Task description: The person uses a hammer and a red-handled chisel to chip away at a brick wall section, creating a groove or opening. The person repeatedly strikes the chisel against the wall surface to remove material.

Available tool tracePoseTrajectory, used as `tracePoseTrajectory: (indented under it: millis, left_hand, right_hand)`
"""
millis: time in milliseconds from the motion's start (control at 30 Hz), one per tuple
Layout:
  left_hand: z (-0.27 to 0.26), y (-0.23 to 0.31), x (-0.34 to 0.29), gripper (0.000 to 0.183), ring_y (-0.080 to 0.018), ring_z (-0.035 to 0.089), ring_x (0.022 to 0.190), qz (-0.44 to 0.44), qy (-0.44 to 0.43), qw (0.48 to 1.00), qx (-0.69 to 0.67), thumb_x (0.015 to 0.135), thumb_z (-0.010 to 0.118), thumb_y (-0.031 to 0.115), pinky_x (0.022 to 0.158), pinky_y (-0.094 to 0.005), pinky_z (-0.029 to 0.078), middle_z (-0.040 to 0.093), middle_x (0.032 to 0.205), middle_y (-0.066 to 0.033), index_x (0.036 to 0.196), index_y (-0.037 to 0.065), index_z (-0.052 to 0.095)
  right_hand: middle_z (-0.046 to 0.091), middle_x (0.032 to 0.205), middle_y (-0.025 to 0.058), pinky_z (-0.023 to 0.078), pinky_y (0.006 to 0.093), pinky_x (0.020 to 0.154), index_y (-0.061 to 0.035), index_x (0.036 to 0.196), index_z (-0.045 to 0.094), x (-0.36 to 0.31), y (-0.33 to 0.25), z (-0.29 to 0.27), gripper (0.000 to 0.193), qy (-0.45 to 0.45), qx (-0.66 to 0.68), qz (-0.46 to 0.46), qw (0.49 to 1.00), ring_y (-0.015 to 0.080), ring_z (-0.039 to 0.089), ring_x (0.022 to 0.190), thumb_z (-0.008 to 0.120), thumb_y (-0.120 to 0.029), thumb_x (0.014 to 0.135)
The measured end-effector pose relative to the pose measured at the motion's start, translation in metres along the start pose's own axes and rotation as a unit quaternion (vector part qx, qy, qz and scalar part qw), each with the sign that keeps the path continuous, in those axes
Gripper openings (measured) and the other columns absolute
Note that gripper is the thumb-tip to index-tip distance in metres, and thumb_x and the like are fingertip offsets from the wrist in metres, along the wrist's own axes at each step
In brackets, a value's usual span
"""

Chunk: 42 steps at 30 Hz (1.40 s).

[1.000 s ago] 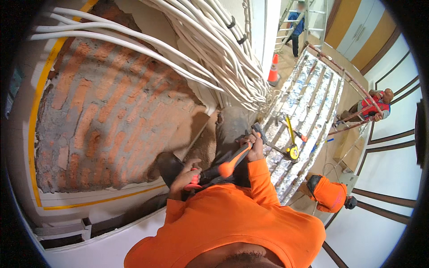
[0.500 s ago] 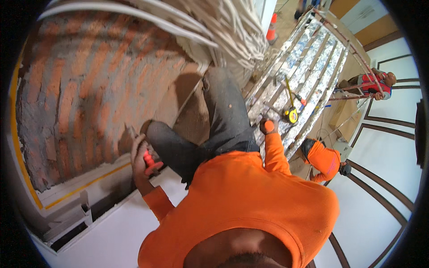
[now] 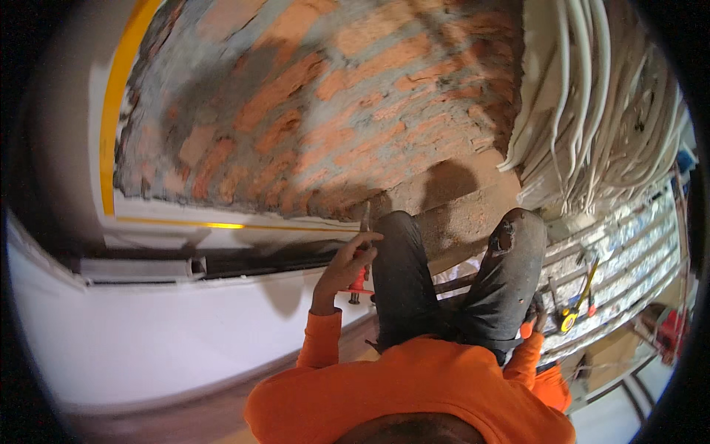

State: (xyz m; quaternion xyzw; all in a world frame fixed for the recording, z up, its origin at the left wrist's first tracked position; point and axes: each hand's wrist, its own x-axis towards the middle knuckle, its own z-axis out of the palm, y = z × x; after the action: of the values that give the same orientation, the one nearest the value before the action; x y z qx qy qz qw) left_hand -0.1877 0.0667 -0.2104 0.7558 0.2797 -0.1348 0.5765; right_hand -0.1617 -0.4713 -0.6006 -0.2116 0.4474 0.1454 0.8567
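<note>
My left hand (image 3: 340, 270) is closed round a chisel (image 3: 359, 283) with a red grip and a wide hand guard, the index finger reaching along it. Its metal blade (image 3: 365, 214) points up beside my knee, near the bottom edge of the bare brick wall (image 3: 355, 111). At my right thigh, my right hand (image 3: 540, 317) is closed on a tool with a round orange handle end (image 3: 526, 330). The rest of that tool is mostly hidden by hand and leg. Just right of it, a yellow tape measure (image 3: 568, 323) lies on the slatted platform (image 3: 643, 248), its blade partly out.
A thick bundle of white cables (image 3: 584, 96) hangs at the upper right. Yellow tape (image 3: 109, 148) borders the brick at the left. A white panel (image 3: 185, 333) and an open trunking channel (image 3: 137, 269) run below. Part of a co-worker's orange shirt (image 3: 553, 386) shows at lower right.
My view has turned toward the wall, so the brick and cables sit farther right and the platform lower right. Both hands keep hold of their tools.
</note>
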Motion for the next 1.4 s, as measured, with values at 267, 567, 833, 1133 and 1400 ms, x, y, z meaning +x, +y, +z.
tracePoseTrajectory:
  millis: [267,567,833,1133,1400]
  left_hand:
    - [0.024,0.082,0.008,0.036,-0.0105,0.052,0.065,-0.112,-0.199,0.955,0.187,0.094,0.053,0.027,0.058,-0.0258,0.046,0.05,0.091,-0.0043,0.126,0.009,0.055]
    - [0.009,0.155,-0.022,0.029,-0.0166,0.058,0.075,-0.105,-0.271,0.884,0.366,0.094,0.054,0.028,0.063,-0.0261,0.049,0.055,0.096,-0.0072,0.111,0.007,0.064]
    - [-0.002,0.145,-0.064,0.039,-0.018,0.057,0.077,-0.199,-0.299,0.858,0.368,0.086,0.063,0.037,0.069,-0.0306,0.049,0.057,0.09,-0.0099,0.101,0.001,0.064]
    - [0.045,0.16,-0.139,0.015,-0.0205,0.059,0.086,-0.038,-0.37,0.886,0.276,0.089,0.058,0.016,0.08,-0.031,0.046,0.06,0.092,-0.0097,0.092,0.001,0.06]
    - [0.09,0.087,-0.168,0.023,-0.0219,0.063,0.086,-0.085,-0.781,0.592,0.177,0.093,0.05,0.022,0.074,-0.037,0.048,0.063,0.084,-0.0158,0.087,0.004,0.062]
  right_hand:
    - [0.047,0.057,0.0036,0.039,0.0344,0.043,-0.0102,0.077,0.045,-0.013,0.023,0.009,0.015,0.064,0.031,-0.016,0.997,0.02,0.045,0.044,0.045,-0.015,0.091]
    - [0.043,0.056,0.003,0.042,0.0283,0.045,-0.0088,0.074,0.041,-0.051,0.01,0.088,0.023,0.035,0.101,0.065,0.992,0.0154,0.045,0.046,0.049,-0.019,0.093]
    - [0.039,0.056,-0.0019,0.04,0.0218,0.043,-0.0104,0.069,0.041,-0.246,0.003,0.176,0.033,-0.007,0.21,0.177,0.961,0.0093,0.041,0.045,0.045,-0.026,0.097]
    - [0.034,0.054,-0.002,0.039,0.0226,0.043,-0.0114,0.066,0.036,-0.38,0.05,0.126,0.031,0.156,0.282,0.188,0.928,0.0091,0.037,0.045,0.044,-0.017,0.096]
    - [0.035,0.059,-0.0022,0.039,0.0218,0.045,-0.0101,0.073,0.037,-0.486,0.084,0.079,0.025,0.206,0.348,0.121,0.907,0.0083,0.039,0.047,0.045,-0.015,0.096]
